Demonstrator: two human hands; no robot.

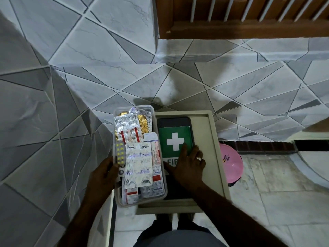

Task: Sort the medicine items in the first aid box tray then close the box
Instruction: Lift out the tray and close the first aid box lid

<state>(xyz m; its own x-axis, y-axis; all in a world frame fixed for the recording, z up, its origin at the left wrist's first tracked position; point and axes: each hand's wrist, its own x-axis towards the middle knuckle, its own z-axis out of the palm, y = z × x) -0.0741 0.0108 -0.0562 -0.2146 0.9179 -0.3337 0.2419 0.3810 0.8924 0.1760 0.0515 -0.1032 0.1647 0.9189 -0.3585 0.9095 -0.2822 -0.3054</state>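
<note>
A clear plastic tray [116,196] packed with several blister packs and small medicine cartons hangs in front of me. My left hand [104,172] grips its left rim, beside a strip of yellow pills [120,154]. A large silver blister sheet [138,164] lies on top in the middle. To the right lies the dark first aid box [173,123] with a green label and white cross [175,141]. My right hand [188,165] rests flat on that label, fingers spread, covering part of the lettering.
The box rests on a beige stool or table [211,139] whose raised rim frames it. A pink bowl [231,164] sits on the floor to the right. Grey tiled walls surround the left and far sides. My feet show below the table's near edge.
</note>
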